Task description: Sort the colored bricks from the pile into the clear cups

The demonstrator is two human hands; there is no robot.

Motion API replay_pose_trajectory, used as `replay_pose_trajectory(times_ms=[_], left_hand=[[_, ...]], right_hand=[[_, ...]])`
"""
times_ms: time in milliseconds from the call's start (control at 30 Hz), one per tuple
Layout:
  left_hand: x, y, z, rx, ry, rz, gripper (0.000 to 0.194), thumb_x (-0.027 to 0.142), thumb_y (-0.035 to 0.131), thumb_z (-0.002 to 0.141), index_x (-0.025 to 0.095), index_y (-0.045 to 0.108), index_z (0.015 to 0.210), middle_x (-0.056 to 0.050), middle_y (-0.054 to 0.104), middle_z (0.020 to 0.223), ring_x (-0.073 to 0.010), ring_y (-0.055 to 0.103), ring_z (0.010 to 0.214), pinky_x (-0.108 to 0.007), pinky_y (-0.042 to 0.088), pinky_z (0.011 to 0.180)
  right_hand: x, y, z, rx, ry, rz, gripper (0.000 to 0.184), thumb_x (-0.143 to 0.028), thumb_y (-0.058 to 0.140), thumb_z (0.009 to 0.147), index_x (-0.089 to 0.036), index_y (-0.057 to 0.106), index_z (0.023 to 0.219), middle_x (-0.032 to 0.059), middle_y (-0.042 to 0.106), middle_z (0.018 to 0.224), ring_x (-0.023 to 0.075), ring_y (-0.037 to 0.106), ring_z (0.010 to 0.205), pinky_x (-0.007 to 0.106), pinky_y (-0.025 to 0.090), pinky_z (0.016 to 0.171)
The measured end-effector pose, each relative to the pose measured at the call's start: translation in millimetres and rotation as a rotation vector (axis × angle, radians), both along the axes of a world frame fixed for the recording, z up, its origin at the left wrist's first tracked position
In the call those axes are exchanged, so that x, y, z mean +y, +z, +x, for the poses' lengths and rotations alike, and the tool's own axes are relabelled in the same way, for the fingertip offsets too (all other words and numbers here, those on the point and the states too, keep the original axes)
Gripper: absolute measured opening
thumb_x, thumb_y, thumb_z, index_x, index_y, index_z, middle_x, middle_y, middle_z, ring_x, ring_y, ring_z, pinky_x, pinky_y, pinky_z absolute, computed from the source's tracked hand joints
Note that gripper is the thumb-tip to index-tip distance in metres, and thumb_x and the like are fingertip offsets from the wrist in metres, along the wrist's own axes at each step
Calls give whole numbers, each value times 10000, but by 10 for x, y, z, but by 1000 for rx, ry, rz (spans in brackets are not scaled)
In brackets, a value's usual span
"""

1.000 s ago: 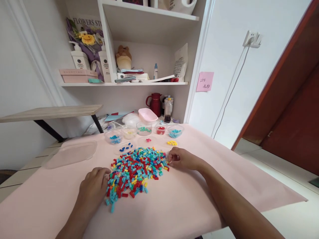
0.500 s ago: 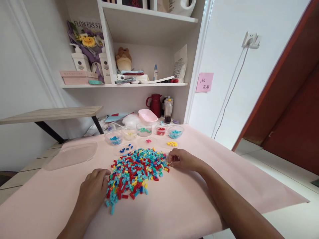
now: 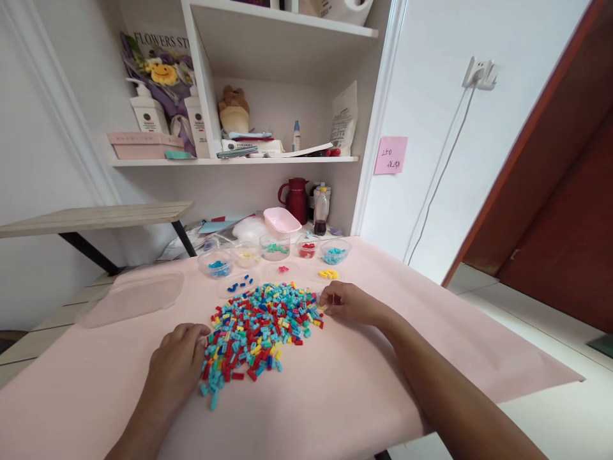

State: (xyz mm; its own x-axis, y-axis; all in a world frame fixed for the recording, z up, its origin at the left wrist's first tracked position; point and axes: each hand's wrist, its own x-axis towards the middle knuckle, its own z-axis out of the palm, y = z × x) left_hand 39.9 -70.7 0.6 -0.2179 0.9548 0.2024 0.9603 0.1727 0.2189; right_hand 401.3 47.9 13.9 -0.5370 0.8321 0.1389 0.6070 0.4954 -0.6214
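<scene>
A heap of small toy building bricks (image 3: 263,326) in light blue, red, yellow, green and dark blue lies on the pink table cover. At its left edge rests my left hand (image 3: 178,358), fingers curled together; whatever they hold is hidden. My right hand (image 3: 349,303) is pinched closed at the heap's right edge. A pale yellowish bit shows by its fingertips, too small to name. Just behind the heap are dark blue bricks (image 3: 241,283), a few pink bricks (image 3: 283,269) and yellow bricks (image 3: 328,274) on shallow clear trays.
Clear tubs stand in a back row, with blue bricks (image 3: 219,268), green bricks (image 3: 275,248), red bricks (image 3: 307,250) and light blue bricks (image 3: 334,255). A clear lid (image 3: 134,299) lies left. Behind are a pink basin (image 3: 282,222), a red jug (image 3: 297,201) and a bottle (image 3: 321,209).
The whole view has shifted slightly left and up. Both hands stay at the same edges of the heap, with the right fingertips slightly shifted.
</scene>
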Motion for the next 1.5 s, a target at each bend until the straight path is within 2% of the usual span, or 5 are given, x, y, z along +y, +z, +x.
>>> replay_pose_trajectory(times_ms=[400, 667, 1100, 1367, 1500], left_hand=[[-16, 30, 25, 23, 15, -17, 379, 238, 307, 899, 243, 660, 1036, -42, 649, 1144, -222, 567, 1052, -344, 429, 882], [-30, 52, 50, 23, 23, -13, 365, 228, 319, 897, 255, 662, 1019, -30, 655, 1140, -208, 571, 1052, -320, 429, 862], [-32, 64, 74, 23, 30, -60, 385, 223, 289, 915, 242, 639, 1074, -32, 628, 1183, -213, 544, 1089, -337, 409, 899], [-42, 31, 57, 17, 19, -31, 359, 183, 313, 907, 234, 636, 1054, -37, 626, 1160, -205, 543, 1079, -328, 397, 896], [-65, 12, 77, -12, 7, -2, 343, 167, 333, 903, 240, 642, 1034, -37, 631, 1124, -203, 542, 1069, -330, 392, 877]], right_hand=[[50, -68, -49, -86, -14, 93, 299, -136, 586, 749, -250, 742, 978, 43, 629, 862, 173, 589, 771, 282, 453, 715], [79, -120, -41, -79, -20, 93, 258, -151, 591, 754, -255, 746, 932, 41, 641, 882, 171, 592, 768, 289, 455, 730], [73, 15, 92, 196, -150, 95, 171, -317, 629, 769, -216, 703, 886, 42, 626, 877, 165, 550, 737, 290, 473, 678], [38, -63, -32, 153, -41, -9, 175, -349, 659, 751, -192, 690, 822, 35, 634, 806, 153, 555, 686, 271, 460, 644], [70, -8, -94, 118, 66, -42, 178, -355, 660, 758, -188, 689, 810, 30, 648, 776, 152, 560, 673, 265, 456, 628]])
